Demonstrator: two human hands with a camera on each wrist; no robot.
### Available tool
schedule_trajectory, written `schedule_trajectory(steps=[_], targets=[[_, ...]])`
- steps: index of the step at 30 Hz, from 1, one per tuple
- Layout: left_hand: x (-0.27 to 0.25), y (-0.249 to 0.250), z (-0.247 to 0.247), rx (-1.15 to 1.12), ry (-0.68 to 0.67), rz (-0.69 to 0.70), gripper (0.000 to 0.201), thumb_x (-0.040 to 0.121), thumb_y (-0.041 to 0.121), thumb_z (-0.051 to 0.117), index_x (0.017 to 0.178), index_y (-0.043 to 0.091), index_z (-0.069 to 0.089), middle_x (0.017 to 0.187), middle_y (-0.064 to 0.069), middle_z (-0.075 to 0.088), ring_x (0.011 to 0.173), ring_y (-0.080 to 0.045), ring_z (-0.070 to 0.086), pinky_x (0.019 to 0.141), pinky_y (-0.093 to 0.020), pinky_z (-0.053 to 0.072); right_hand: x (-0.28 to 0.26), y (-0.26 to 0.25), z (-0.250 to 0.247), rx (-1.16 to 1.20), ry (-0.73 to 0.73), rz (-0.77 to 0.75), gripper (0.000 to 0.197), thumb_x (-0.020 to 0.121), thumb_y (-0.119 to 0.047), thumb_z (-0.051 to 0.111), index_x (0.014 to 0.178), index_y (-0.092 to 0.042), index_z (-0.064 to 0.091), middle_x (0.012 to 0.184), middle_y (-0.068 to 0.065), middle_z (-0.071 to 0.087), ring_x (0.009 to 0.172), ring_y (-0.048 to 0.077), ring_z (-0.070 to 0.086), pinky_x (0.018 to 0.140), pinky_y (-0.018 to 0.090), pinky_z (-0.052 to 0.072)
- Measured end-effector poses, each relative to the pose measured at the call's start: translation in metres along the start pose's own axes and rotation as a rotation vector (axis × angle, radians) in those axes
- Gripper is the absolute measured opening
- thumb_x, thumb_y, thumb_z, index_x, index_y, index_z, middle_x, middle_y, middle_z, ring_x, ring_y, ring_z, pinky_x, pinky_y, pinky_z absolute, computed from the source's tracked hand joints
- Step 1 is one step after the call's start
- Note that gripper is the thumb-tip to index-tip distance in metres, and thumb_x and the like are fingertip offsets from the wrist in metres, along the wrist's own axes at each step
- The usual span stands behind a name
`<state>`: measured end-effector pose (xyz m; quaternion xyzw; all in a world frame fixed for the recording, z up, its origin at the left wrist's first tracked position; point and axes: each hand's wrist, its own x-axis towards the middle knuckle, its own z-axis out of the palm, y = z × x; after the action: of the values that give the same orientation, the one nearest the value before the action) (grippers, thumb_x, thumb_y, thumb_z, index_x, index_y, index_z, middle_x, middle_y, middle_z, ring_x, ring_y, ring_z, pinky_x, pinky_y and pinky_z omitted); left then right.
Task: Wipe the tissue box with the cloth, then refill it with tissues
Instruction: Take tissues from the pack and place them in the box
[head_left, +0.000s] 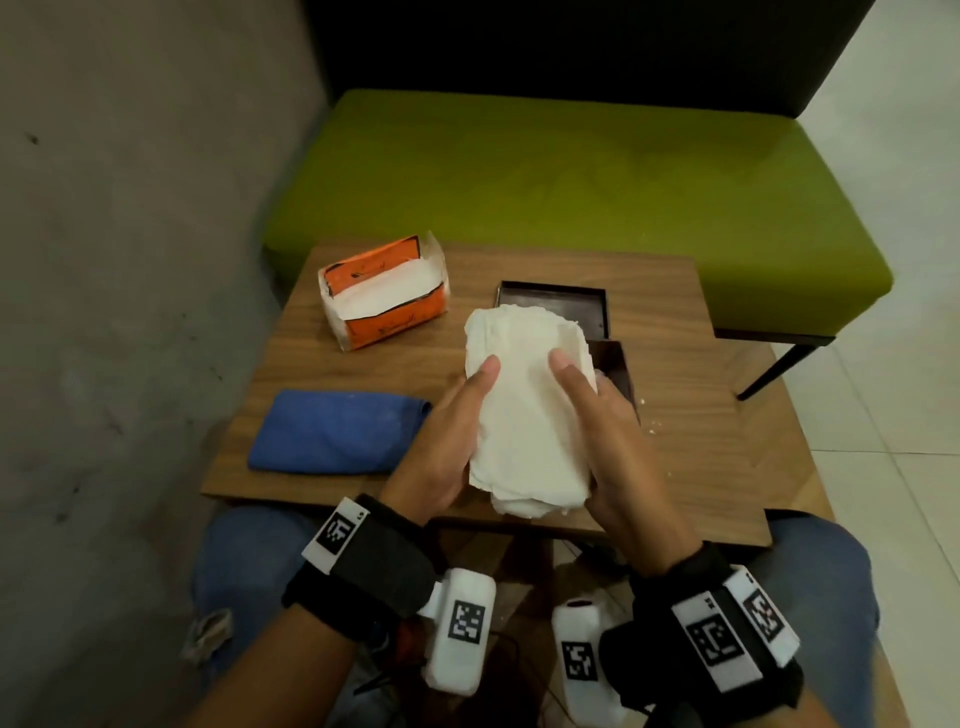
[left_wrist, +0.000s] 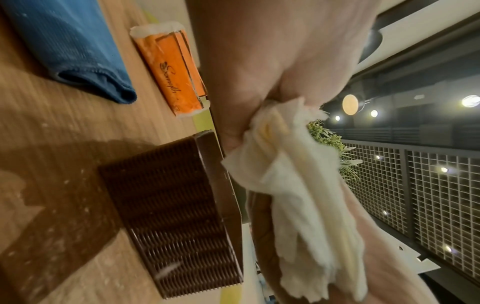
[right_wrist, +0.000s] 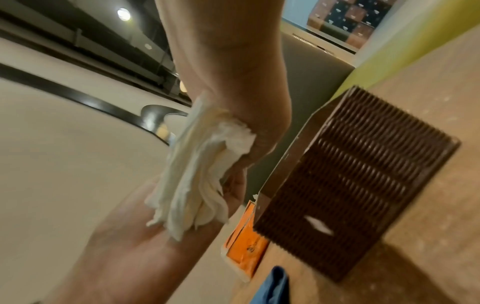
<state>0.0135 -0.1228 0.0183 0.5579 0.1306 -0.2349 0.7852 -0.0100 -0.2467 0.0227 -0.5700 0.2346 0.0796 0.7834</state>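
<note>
Wooden table (head_left: 675, 441) before a green bench (head_left: 571, 182), both hands, left hand (head_left: 441, 441) and right hand (head_left: 618, 441), clasping a white tissue stack (head_left: 524, 410) above the open brown tissue box (head_left: 621, 371), its lid (head_left: 553, 304) behind, half-full orange tissue pack (head_left: 384, 296) far left, blue cloth (head_left: 337, 436) near left.

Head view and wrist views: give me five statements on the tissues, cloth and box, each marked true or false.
1. Both hands hold the stack of tissues between them. True: left hand, right hand.
2. The blue cloth is draped over the brown box. False: it lies folded on the table, left of the hands.
3. The orange tissue pack is torn open on top. True.
4. The tissues already sit inside the brown box. False: they are held above the table.
5. The box lid is closed on the box. False: it lies separately behind.
</note>
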Motion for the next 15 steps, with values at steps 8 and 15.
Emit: schedule_trajectory(steps=[8,15], targets=[[-0.003,-0.002,-0.005,0.027,0.026,0.089,0.036,0.095,0.035,0.044,0.130,0.024,0.050,0.115,-0.001,0.067,0.104,-0.017,0.064,0.089,-0.038,0.052,-0.002,-0.002,-0.011,0.397,-0.168,0.220,0.040,0.080,-0.022,0.071,0.118,-0.010,0.061,0.106,0.018,0.072,0.095,0.036,0.070,0.078,0.054,0.056],[0.001,-0.006,-0.010,0.446,0.076,0.492,0.057,0.089,0.016,0.059,0.136,0.031,0.032,0.122,0.008,0.050,0.107,-0.003,0.053,0.082,-0.011,0.047,0.000,0.001,-0.019,0.416,-0.216,0.183,0.047,0.082,-0.020,0.067,0.127,-0.013,0.055,0.118,0.019,0.067,0.107,0.036,0.066,0.082,0.052,0.056]])
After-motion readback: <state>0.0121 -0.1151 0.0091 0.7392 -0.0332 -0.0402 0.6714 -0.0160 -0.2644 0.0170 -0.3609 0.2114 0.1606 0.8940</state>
